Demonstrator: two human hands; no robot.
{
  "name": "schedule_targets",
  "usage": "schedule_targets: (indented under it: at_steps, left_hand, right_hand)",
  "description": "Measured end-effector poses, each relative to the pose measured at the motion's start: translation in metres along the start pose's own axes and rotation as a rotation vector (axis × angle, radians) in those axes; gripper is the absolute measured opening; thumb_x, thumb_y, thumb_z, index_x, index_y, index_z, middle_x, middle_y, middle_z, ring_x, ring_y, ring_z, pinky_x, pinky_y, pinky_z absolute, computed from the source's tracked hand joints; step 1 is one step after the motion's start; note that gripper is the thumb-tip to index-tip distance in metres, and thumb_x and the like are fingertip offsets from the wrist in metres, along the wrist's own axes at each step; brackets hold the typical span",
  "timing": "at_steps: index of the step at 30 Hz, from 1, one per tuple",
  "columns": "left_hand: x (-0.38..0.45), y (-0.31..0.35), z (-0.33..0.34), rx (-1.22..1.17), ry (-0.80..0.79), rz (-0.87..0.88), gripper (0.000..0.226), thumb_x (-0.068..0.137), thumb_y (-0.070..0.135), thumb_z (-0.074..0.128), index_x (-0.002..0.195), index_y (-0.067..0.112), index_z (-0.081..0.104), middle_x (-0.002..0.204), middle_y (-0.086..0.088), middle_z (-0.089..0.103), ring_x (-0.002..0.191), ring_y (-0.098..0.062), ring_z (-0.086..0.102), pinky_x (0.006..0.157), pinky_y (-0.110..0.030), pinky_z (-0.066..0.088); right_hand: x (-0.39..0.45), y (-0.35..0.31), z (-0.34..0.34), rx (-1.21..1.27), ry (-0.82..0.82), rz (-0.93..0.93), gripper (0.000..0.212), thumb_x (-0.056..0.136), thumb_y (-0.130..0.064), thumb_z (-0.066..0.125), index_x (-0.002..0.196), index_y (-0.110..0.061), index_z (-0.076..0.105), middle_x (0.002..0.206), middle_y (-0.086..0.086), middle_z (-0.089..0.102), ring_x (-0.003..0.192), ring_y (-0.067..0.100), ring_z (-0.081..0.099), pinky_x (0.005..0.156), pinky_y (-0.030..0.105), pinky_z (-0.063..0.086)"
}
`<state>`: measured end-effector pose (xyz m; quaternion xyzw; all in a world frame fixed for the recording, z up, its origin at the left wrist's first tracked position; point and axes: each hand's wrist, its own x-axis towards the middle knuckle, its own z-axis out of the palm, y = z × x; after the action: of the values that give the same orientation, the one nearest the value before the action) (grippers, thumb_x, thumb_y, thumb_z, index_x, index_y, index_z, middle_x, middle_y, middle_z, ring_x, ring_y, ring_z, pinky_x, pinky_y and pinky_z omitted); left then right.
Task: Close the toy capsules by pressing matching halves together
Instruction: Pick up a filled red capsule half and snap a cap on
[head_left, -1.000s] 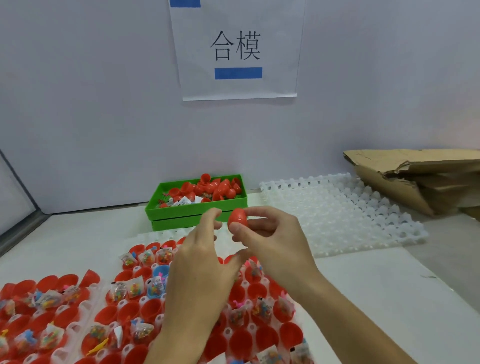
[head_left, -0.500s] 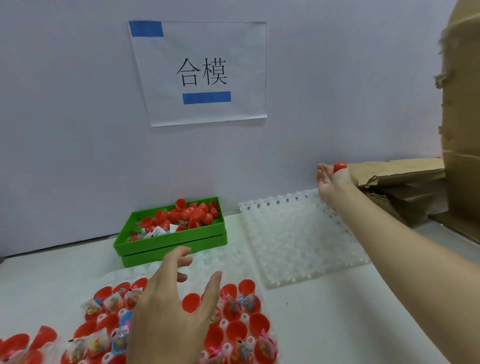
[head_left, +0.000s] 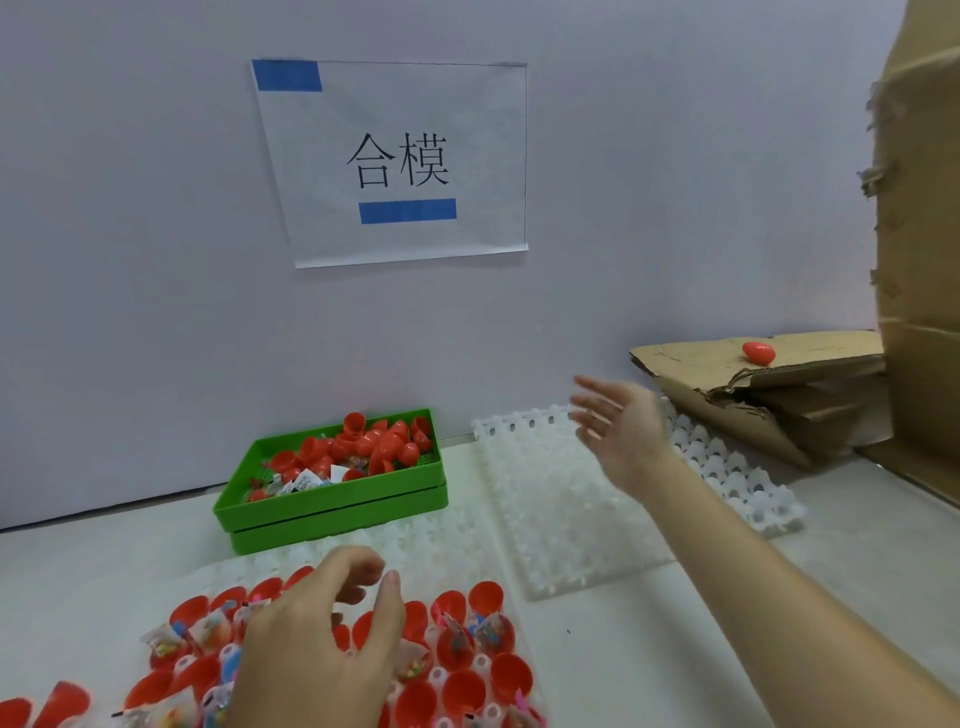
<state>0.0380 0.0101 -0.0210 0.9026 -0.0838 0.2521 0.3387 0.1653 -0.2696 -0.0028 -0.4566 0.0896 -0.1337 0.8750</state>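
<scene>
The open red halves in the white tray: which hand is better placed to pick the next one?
Left. The left hand hovers directly over the open red halves with fingers curled, while the right hand is open, far off near the cardboard.

Bright, even light with soft, faint shadows; the right hand (head_left: 618, 431) is motion-blurred, and wide-angle distortion bends the edges.

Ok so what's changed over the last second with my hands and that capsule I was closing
The closed red capsule left your right hand, which carried it right and let go; it now lies on the cardboard flap, and that hand is open and empty. Your left hand dropped over the tray of open halves. The green bin and the white trays stayed put.
</scene>
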Motion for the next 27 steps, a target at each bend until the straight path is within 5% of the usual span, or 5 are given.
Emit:
schedule_targets:
  at_steps: [4,8,13,22,27]
  left_hand:
    - [0.0,0.002,-0.005,0.021,-0.235,-0.069,0.021,0.088,0.03,0.068,0.073,0.041,0.058,0.071,0.022,0.064,0.075,0.006,0.061,0.065,-0.006,0.041]
    - [-0.001,0.002,-0.01,0.015,-0.239,-0.093,0.015,0.093,0.033,0.06,0.08,0.038,0.063,0.083,0.022,0.065,0.087,0.001,0.061,0.078,-0.02,0.051]
    - [0.004,-0.012,-0.02,0.008,-0.213,-0.109,0.015,0.094,0.03,0.058,0.082,0.035,0.065,0.07,0.015,0.066,0.068,0.007,0.06,0.059,-0.011,0.043]
    - [0.025,-0.045,-0.064,0.011,0.0,-0.221,0.013,0.09,0.016,0.065,0.082,0.023,0.071,0.071,0.011,0.067,0.067,0.008,0.061,0.053,-0.003,0.042]
    - [0.054,-0.057,-0.069,0.22,-0.212,-0.245,0.006,0.09,0.022,0.066,0.089,0.028,0.066,0.09,0.004,0.068,0.074,-0.004,0.061,0.061,-0.016,0.043]
  right_hand:
    - [-0.046,0.029,0.011,-0.449,-0.117,-0.16,0.024,0.091,0.001,0.051,0.093,-0.007,0.075,0.067,0.005,0.068,0.059,0.016,0.058,0.054,0.024,0.043]
    - [-0.09,0.048,0.02,-0.743,-0.178,-0.358,0.028,0.089,-0.005,0.059,0.088,-0.028,0.076,0.078,-0.013,0.073,0.076,0.001,0.066,0.065,0.014,0.05]
    - [-0.119,0.068,0.027,-0.914,-0.272,-0.44,0.033,0.089,-0.004,0.062,0.085,-0.035,0.074,0.08,-0.017,0.072,0.08,0.002,0.065,0.066,0.015,0.05]
    - [-0.119,0.074,0.018,-0.96,-0.258,-0.442,0.032,0.09,-0.003,0.06,0.085,-0.03,0.075,0.077,-0.012,0.073,0.078,-0.002,0.063,0.063,0.009,0.046]
    - [-0.118,0.081,0.022,-0.966,-0.284,-0.42,0.032,0.09,-0.004,0.059,0.086,-0.031,0.075,0.078,-0.012,0.073,0.081,-0.003,0.064,0.065,0.008,0.047]
